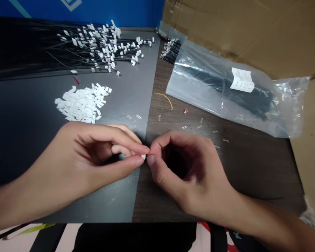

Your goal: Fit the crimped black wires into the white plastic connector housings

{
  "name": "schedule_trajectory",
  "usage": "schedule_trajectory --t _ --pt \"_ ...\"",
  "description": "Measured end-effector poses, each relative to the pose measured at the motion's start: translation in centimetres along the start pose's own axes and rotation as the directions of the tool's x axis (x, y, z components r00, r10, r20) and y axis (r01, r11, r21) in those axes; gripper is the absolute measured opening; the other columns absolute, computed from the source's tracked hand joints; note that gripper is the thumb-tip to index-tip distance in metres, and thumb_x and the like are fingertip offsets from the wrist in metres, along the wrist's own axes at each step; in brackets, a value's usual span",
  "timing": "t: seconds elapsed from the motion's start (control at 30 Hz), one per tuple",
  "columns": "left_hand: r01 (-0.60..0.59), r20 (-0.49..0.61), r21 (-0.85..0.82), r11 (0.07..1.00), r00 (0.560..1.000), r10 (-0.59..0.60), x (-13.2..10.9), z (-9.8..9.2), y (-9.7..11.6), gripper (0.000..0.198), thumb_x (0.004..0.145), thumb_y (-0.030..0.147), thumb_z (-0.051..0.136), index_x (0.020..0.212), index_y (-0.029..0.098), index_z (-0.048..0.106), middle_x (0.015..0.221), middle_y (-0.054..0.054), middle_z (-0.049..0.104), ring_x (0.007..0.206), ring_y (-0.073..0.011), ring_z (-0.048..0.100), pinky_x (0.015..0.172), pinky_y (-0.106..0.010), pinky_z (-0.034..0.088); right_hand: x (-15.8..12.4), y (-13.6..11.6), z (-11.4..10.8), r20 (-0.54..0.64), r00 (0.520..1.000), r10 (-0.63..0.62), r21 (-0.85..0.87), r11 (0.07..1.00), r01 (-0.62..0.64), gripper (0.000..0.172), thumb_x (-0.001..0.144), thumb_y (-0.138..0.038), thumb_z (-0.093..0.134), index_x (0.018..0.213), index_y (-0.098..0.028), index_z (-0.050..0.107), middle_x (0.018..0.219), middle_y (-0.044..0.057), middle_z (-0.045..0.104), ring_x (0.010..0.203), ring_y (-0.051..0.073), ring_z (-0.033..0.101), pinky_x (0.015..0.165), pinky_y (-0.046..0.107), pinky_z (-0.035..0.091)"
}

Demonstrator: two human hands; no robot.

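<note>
Left hand (77, 154), how is it posed?

Curled, with the thumb and forefinger pressed together in a pinch on a small white plastic connector (143, 156). That connector is held between the two hands, above the line where a dark grey board meets a wooden tabletop.

And the right hand (191, 171)?

Its fingers are curled inward, and its thumb and forefinger are brought up just beside the connector. Whether anything is pinched by them cannot be told, as the gap is too small and shadowed.

What is laid out beyond the hands?

On the dark grey board (23, 129), a heap of loose white connectors (81, 103) is piled beyond the left hand. Farther back, thin black wires (89, 45) tipped with white connectors are fanned out in a large spread.

And toward the right?

A curved yellow wire (164, 100), a small red scrap (185, 111) and tiny clear pieces (201, 126) are scattered on the wooden tabletop (252, 175). Beyond them lies a clear plastic bag (286, 105) with a bundle of black wires (233, 87) inside and a white paper label (242, 79) on it. A cardboard sheet (238, 35) is propped behind the bag, and a blue board (94, 8) stands behind the spread wires.
</note>
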State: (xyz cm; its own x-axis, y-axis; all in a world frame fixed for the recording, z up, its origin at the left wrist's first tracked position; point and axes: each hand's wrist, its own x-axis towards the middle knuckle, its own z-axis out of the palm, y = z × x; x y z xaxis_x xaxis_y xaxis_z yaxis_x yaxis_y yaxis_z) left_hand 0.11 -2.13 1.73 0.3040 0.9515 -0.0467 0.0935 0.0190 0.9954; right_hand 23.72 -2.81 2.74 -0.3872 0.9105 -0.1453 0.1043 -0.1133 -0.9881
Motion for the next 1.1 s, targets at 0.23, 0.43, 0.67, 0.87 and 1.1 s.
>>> schedule_trajectory --t 0.23,0.43,0.67,0.87,1.1 --pt "-0.032 -0.007 0.028 0.999 0.999 0.033 -0.2 0.1 -0.2 0.028 0.093 0.010 0.094 0.093 0.036 0.103 0.092 -0.001 0.095 0.080 -0.0156 0.088 0.070 -0.017 0.066 -0.1 0.1 0.1 -0.005 1.000 -0.015 -0.016 1.000 0.015 0.019 0.090 -0.005 0.088 0.087 -0.019 0.076 0.074 -0.005 0.071 0.065 0.010 0.062 0.058 0.019 0.050" --pt "-0.051 -0.042 0.064 0.997 0.998 0.054 -0.6 0.2 -0.2 0.026 0.093 0.011 0.095 0.092 0.036 0.104 0.091 0.000 0.094 0.077 -0.0125 0.086 0.070 -0.011 0.065 0.1 0.1 0.1 -0.010 1.000 -0.014 -0.002 1.000 0.014 0.020 0.089 -0.003 0.088 0.088 -0.019 0.077 0.074 -0.006 0.072 0.066 0.009 0.064 0.059 0.017 0.051" --pt "-0.024 -0.058 0.079 0.997 0.998 0.028 -1.0 0.2 -0.3 0.021 0.094 0.019 0.100 0.091 0.040 0.103 0.093 0.001 0.093 0.076 -0.0163 0.084 0.076 -0.018 0.072 0.2 0.1 0.2 -0.015 1.000 -0.016 -0.024 1.000 0.016 0.018 0.088 -0.006 0.087 0.086 -0.021 0.077 0.073 -0.004 0.073 0.064 0.011 0.064 0.059 0.020 0.052" --pt "-0.073 -0.046 0.081 0.994 0.996 0.077 -1.5 0.0 -1.0 0.020 0.100 0.021 0.100 0.101 0.040 0.104 0.100 0.001 0.095 0.079 -0.0176 0.084 0.081 -0.024 0.075 0.3 0.2 0.1 -0.012 1.000 -0.005 -0.043 0.999 0.004 0.017 0.089 -0.007 0.088 0.085 -0.020 0.078 0.072 -0.004 0.074 0.063 0.011 0.065 0.057 0.019 0.051" --pt "-0.171 -0.029 0.229 0.958 0.983 0.182 -1.7 -0.2 -1.1 0.011 0.104 0.028 0.099 0.102 0.039 0.102 0.103 0.000 0.095 0.080 -0.0205 0.085 0.069 -0.026 0.069 0.4 -0.3 0.1 0.008 0.999 0.047 -0.056 0.997 -0.046 0.015 0.088 -0.008 0.089 0.086 -0.019 0.079 0.071 -0.004 0.074 0.060 0.010 0.065 0.053 0.017 0.050"
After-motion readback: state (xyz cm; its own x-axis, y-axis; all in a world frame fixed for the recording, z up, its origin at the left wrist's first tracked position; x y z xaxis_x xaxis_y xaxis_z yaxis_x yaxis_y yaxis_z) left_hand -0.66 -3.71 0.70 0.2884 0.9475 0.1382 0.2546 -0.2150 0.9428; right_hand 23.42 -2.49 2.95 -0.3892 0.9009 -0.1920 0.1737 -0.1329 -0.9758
